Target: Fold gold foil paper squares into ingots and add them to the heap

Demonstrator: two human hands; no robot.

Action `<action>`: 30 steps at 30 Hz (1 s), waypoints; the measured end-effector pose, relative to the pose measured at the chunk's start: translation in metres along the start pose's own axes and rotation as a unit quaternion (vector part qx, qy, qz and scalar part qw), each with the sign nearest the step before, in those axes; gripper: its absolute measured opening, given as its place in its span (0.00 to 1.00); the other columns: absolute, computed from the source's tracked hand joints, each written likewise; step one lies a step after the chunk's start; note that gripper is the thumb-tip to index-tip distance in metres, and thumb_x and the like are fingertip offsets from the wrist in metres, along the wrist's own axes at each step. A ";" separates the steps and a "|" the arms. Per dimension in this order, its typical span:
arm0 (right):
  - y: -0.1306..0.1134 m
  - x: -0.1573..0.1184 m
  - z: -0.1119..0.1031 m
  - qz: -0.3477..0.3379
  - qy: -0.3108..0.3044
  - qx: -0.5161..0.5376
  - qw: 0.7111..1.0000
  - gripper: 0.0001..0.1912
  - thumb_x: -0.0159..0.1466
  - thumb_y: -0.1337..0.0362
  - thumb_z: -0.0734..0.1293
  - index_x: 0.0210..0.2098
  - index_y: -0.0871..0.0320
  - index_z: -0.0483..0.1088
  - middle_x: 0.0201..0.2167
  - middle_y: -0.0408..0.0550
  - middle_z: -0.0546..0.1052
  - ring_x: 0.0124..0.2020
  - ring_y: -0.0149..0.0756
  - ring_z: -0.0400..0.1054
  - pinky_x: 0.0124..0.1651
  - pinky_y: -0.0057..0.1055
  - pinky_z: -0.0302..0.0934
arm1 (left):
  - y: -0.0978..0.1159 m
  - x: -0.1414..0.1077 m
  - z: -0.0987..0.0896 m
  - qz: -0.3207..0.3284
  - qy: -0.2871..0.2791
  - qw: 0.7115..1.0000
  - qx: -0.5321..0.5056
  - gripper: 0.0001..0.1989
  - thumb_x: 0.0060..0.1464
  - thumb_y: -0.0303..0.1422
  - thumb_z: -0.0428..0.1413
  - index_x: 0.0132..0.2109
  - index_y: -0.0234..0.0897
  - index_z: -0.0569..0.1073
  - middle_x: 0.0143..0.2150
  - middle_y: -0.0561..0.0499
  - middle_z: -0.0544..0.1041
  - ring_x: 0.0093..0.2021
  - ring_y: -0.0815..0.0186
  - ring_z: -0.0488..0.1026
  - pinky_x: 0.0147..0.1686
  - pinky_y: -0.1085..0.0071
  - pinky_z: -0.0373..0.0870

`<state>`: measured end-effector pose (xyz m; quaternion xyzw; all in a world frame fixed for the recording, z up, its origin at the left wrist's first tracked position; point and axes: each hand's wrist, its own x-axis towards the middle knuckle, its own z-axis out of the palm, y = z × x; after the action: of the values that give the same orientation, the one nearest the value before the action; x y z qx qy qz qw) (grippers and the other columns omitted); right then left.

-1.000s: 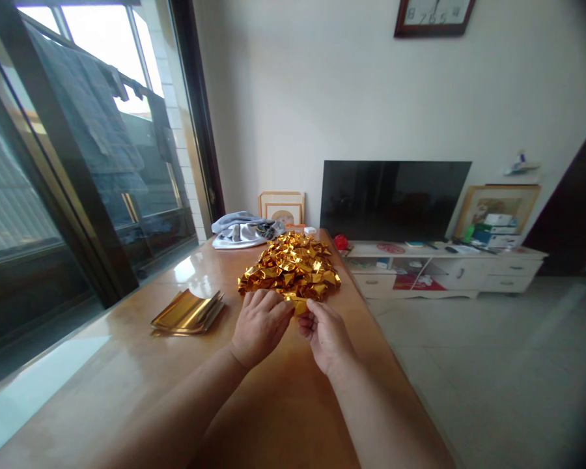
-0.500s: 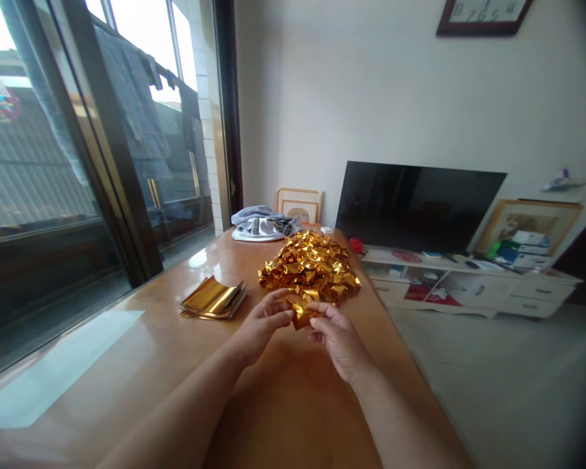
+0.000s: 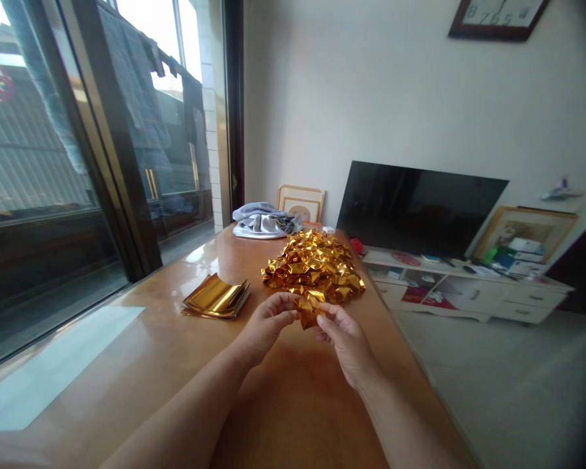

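While the left hand (image 3: 266, 329) and right hand (image 3: 344, 345) meet just in front of a heap of folded gold foil pieces (image 3: 312, 267), the fingers (image 3: 284, 308) of both are clenched on a small folded gold foil piece (image 3: 307, 316), held just above the wooden counter (image 3: 293, 417) and just beside the near edge of the heap. The step in hand looks like folding this one piece by hand. To the left lies a stack of flat gold foil sheets (image 3: 215, 297), and beyond the heap sits a rumpled grey cloth (image 3: 264, 223). Judging from the loose foil between the fingers, the next move calls for a firm, even pinch along the creases so that the folds hold.
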<state>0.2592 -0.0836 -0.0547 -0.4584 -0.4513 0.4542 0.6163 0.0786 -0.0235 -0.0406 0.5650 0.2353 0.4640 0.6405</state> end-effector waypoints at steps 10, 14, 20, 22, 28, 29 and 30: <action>-0.001 0.000 -0.003 -0.048 0.018 -0.119 0.992 0.21 0.61 0.57 0.69 0.53 0.55 0.71 0.38 0.46 0.78 0.36 0.38 0.69 0.40 0.33 0.63 | -0.003 0.003 -0.003 -0.025 0.035 0.997 0.071 0.15 0.55 0.33 0.62 0.50 0.36 0.75 0.38 0.49 0.78 0.37 0.67 0.70 0.35 0.71 0.61; -0.003 -0.001 -0.003 -0.020 0.014 -0.052 0.998 0.17 0.62 0.58 0.66 0.50 0.56 0.73 0.45 0.50 0.78 0.44 0.42 0.70 0.43 0.35 0.66 | -0.004 0.005 -0.003 -0.016 0.053 0.997 0.061 0.15 0.53 0.32 0.63 0.48 0.36 0.75 0.38 0.49 0.77 0.36 0.67 0.69 0.36 0.71 0.63; -0.007 -0.002 -0.003 -0.015 0.020 -0.036 0.999 0.16 0.61 0.57 0.68 0.47 0.56 0.75 0.45 0.51 0.78 0.45 0.43 0.70 0.44 0.37 0.67 | -0.001 0.005 -0.002 -0.018 0.055 0.997 0.060 0.15 0.52 0.33 0.63 0.48 0.36 0.76 0.40 0.48 0.78 0.39 0.65 0.71 0.39 0.69 0.65; -0.007 -0.002 -0.003 -0.012 0.020 -0.035 0.999 0.16 0.61 0.57 0.68 0.47 0.56 0.75 0.44 0.51 0.79 0.45 0.43 0.71 0.44 0.36 0.67 | 0.000 0.004 -0.002 -0.018 0.054 0.996 0.065 0.15 0.53 0.34 0.63 0.48 0.36 0.76 0.41 0.47 0.78 0.39 0.64 0.72 0.39 0.69 0.65; -0.002 0.000 -0.004 0.013 0.022 0.013 1.000 0.17 0.62 0.54 0.69 0.48 0.56 0.74 0.41 0.50 0.79 0.39 0.39 0.73 0.40 0.34 0.66 | 0.000 0.004 -0.005 -0.028 0.040 0.996 0.076 0.15 0.56 0.38 0.61 0.49 0.37 0.76 0.39 0.49 0.78 0.36 0.66 0.71 0.38 0.69 0.64; -0.001 0.000 -0.004 0.017 0.023 0.023 0.999 0.18 0.63 0.53 0.70 0.48 0.56 0.73 0.39 0.50 0.79 0.37 0.38 0.72 0.39 0.33 0.66 | -0.001 0.004 -0.006 -0.034 0.039 0.996 0.071 0.15 0.56 0.39 0.61 0.48 0.37 0.76 0.38 0.49 0.78 0.35 0.67 0.70 0.37 0.70 0.64; -0.001 0.000 -0.004 0.021 0.021 0.031 0.999 0.18 0.63 0.52 0.70 0.48 0.56 0.73 0.38 0.49 0.79 0.35 0.37 0.72 0.37 0.33 0.66 | -0.002 0.004 -0.007 -0.042 0.038 0.996 0.066 0.14 0.57 0.40 0.61 0.47 0.37 0.76 0.37 0.49 0.77 0.34 0.68 0.70 0.36 0.70 0.63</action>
<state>0.2631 -0.0840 -0.0542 -0.4579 -0.4140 0.4708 0.6302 0.0754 -0.0166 -0.0429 0.5776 0.3129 0.4412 0.6114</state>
